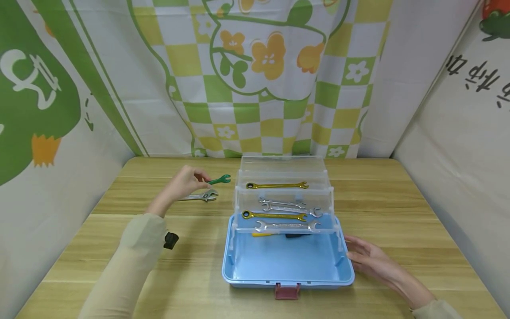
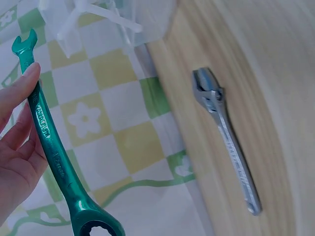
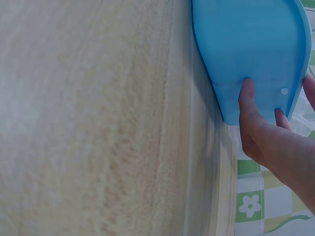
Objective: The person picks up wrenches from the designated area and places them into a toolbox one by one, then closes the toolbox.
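My left hand (image 1: 186, 180) pinches a green ratcheting combination wrench (image 1: 220, 180) near its open end, raised left of the toolbox. In the left wrist view the wrench (image 2: 51, 132) shows its full shank, with the ring end lowest. Below that hand a silver adjustable wrench (image 1: 199, 196) lies on the table. My right hand (image 1: 368, 257) touches the right side of the blue toolbox (image 1: 287, 266) with its fingertips; the right wrist view shows fingers on the outer side wall (image 3: 256, 49). The toolbox stands with its clear tiered trays (image 1: 326, 201) raised.
The trays hold a gold wrench (image 1: 276, 185) on top, with another gold wrench (image 1: 275, 216) and several silver wrenches (image 1: 287, 226) lower. A yellow-handled tool (image 1: 260, 235) and a black piece lie in the bin. A maroon latch (image 1: 287, 291) hangs at the front. Patterned curtain (image 1: 271, 124) closes the back.
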A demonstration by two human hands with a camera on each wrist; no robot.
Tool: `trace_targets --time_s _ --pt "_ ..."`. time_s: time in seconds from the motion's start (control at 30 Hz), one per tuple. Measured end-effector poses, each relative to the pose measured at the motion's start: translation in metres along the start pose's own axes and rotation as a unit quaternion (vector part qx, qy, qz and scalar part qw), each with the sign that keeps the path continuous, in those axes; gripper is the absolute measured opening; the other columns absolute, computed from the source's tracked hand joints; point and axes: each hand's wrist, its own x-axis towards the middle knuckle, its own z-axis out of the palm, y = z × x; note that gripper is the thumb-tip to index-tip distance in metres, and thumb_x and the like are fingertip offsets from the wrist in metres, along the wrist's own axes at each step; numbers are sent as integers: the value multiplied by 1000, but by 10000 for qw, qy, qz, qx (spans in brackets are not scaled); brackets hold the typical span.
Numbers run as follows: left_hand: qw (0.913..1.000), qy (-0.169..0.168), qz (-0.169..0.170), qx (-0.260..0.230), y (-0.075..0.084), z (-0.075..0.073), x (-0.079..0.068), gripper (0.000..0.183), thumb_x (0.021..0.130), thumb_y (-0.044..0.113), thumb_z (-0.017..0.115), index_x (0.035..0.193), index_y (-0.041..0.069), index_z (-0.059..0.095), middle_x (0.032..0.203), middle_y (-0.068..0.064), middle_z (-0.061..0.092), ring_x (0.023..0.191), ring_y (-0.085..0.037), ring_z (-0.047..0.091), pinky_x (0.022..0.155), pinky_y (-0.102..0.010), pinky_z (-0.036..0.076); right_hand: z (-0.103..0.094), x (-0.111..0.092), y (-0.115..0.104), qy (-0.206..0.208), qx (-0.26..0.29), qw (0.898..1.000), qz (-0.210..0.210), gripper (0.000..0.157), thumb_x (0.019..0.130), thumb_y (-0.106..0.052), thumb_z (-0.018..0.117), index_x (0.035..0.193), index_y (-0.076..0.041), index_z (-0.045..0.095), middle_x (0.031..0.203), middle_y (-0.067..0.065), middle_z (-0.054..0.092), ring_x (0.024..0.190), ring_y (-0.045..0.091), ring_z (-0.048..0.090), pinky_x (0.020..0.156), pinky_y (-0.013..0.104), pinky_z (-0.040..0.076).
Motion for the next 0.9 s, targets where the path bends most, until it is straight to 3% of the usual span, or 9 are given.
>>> trace_targets --time_s 0.23,0.37,0.63,0.9 --pt "9988 -121 466 89 26 -5 13 6 75 3 68 81 2 68 76 -7 64 65 -18 55 54 -28 46 0 0 3 -166 107 9990 -402 66 92 -13 46 135 13 2 137 37 6 119 21 38 94 36 38" --pt "9979 -244 596 105 39 -7 21 7 77 5 67 83 2 68 76 -6 64 64 -18 56 55 -29 46 0 0 3 -147 183 9991 -360 67 92 -13 47 135 13 3 138 36 6 116 15 41 94 34 38" --pt "9957 -396 836 8 62 -3 37 7 77 5 67 83 3 68 78 -7 65 66 -17 57 58 -29 47 0 1 2 -80 107 9997 -205 70 91 -15 48 135 12 2 138 37 4 123 29 33 95 36 37" --pt "9932 -482 1053 133 82 6 51 6 75 6 69 81 3 69 77 -6 65 68 -16 56 61 -28 46 0 1 3 -99 94 9997 -210 68 91 -15 48 136 11 3 138 36 6 121 26 35 95 37 37"
